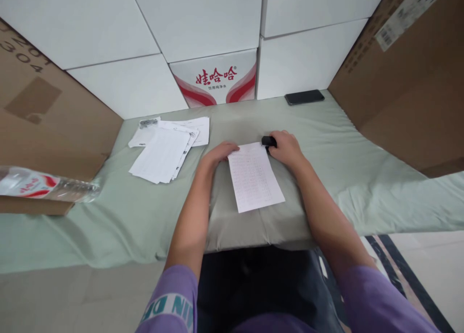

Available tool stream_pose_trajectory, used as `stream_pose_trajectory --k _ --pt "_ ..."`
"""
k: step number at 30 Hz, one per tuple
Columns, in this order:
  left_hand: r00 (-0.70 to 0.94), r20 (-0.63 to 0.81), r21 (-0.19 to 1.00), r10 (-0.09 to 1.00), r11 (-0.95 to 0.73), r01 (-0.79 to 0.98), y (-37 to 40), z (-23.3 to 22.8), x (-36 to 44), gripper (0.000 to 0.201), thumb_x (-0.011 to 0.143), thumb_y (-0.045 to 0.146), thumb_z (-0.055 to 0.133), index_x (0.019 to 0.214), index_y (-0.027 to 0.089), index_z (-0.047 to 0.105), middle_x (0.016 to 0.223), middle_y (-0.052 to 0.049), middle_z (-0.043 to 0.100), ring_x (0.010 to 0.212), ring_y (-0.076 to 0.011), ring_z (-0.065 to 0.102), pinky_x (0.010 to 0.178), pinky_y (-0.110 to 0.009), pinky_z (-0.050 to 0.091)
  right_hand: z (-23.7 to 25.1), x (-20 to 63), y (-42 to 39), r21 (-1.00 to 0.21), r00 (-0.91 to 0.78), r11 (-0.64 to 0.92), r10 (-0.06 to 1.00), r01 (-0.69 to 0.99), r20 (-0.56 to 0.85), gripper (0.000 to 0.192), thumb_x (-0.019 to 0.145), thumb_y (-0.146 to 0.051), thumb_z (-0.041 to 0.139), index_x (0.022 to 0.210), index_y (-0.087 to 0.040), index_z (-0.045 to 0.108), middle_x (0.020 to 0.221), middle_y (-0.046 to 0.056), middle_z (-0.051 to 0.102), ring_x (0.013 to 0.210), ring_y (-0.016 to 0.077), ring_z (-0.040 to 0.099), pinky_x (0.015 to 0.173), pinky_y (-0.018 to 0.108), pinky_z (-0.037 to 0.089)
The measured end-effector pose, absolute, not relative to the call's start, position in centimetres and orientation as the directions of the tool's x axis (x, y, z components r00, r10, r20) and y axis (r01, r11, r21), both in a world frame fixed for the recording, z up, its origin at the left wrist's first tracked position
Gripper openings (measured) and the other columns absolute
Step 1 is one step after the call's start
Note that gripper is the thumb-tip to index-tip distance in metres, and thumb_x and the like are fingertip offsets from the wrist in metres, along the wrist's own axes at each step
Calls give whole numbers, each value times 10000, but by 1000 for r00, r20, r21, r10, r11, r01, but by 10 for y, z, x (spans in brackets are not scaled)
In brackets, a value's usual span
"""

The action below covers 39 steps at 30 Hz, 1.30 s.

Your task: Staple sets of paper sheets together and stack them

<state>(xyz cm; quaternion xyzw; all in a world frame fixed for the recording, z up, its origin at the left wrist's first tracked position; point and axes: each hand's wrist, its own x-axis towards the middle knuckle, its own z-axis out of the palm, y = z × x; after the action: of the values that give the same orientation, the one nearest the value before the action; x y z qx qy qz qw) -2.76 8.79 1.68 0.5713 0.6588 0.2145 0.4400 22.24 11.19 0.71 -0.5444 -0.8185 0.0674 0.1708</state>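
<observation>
A printed sheet of paper [255,178] lies in front of me on the green cloth, slightly turned. My left hand [223,152] pinches its upper left corner, thumb and fingers closed on the edge. At the opposite upper corner, my right hand [286,147] is wrapped round a small black stapler [268,141]. The stapler's front end meets the paper's corner; whether its jaws are pressed together cannot be seen. Left of my hands rests a loose pile of papers [163,154], with a small clear packet of dark bits [148,123] on its upper left part.
A black phone [304,97] lies at the back right. Stacked white boxes [213,79] form the rear wall. Brown cartons stand at the left [47,110] and right [409,81]. A plastic water bottle [47,184] lies at the left. The cloth-covered surface [239,234] ends near my lap.
</observation>
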Motion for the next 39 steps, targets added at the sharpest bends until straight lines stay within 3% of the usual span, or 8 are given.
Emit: stream_pose_trajectory --k 8,14,18,21,26,39 --pt "57 -394 828 917 327 454 92 10 -27 133 798 306 598 813 177 626 771 -41 613 699 -159 547 597 -271 394 5 220 112 -309 -360 410 909 858 208 362 739 -188 524 1082 -208 639 1105 146 673 1057 345 513 841 428 347" --pt "63 -332 785 941 239 571 90 14 -25 137 799 292 607 734 181 653 875 -52 648 832 -192 593 716 -299 450 14 222 106 -347 -364 409 912 844 191 434 753 -240 546 1176 -222 642 1163 142 652 1110 357 492 893 451 337" --pt "39 -338 751 940 245 614 87 21 -22 132 801 281 604 715 185 637 850 -49 652 802 -195 585 694 -302 439 40 221 114 -427 -285 372 924 824 255 511 830 -307 509 1334 -240 563 1229 135 614 1114 338 491 911 455 337" --pt "50 -322 749 946 222 624 87 20 -21 140 799 282 593 704 186 629 821 -49 652 769 -193 574 666 -299 430 53 203 132 -429 -220 337 928 838 300 411 914 -292 410 1278 -210 582 1152 140 641 1068 312 513 897 436 350" --pt "68 -316 732 946 198 652 89 15 -22 153 776 267 588 645 189 603 737 -43 621 730 -190 552 639 -297 418 33 166 158 -415 -191 232 972 880 138 301 938 -266 421 1107 -195 660 1038 144 700 979 283 577 842 382 404" --pt "199 -340 599 919 48 799 85 11 -12 208 782 280 529 650 168 644 706 -70 655 688 -203 581 651 -315 415 14 157 165 -375 -98 100 995 922 24 365 980 -314 371 1054 -179 701 1116 198 703 939 288 621 792 400 450"
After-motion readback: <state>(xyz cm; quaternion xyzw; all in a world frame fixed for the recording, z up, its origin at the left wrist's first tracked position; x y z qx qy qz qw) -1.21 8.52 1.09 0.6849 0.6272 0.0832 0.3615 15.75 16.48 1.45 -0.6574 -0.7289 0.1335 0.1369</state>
